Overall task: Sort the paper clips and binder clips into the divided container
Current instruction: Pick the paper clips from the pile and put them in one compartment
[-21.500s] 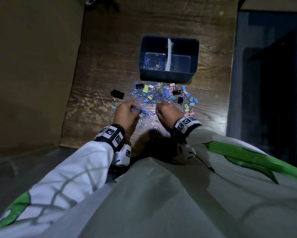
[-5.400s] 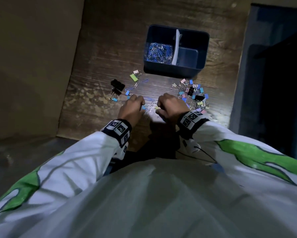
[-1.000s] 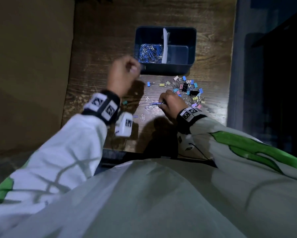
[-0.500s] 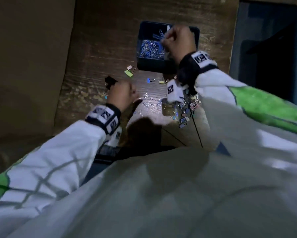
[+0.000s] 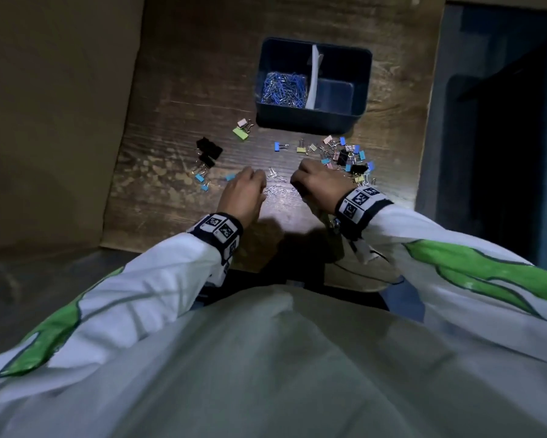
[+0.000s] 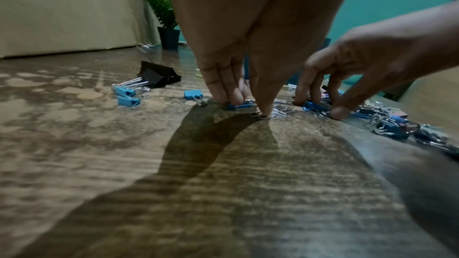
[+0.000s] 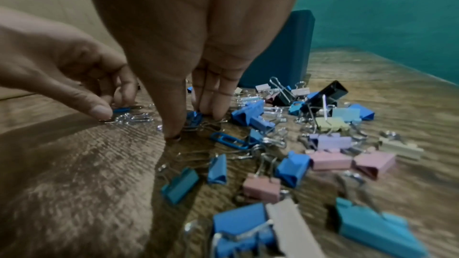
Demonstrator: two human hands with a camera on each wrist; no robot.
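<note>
While your left hand [image 6: 238, 89] pinched a blue paper clip [image 6: 239, 104] flat against the wooden surface [image 5: 183, 99], your right hand [image 7: 198, 103] pinched another [image 7: 193, 118] beside the loose binder clips [image 7: 293, 168]. Judged light, thin and slippery, each wanted lifting by an edge. Sorted paper clips filled the divided container's [image 5: 310, 121] left compartment.

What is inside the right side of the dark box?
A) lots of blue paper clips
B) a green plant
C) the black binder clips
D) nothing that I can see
D: in the head view the right half of the box shows only its bare floor, while the paper clips lie in the left half, past the white divider.
</note>
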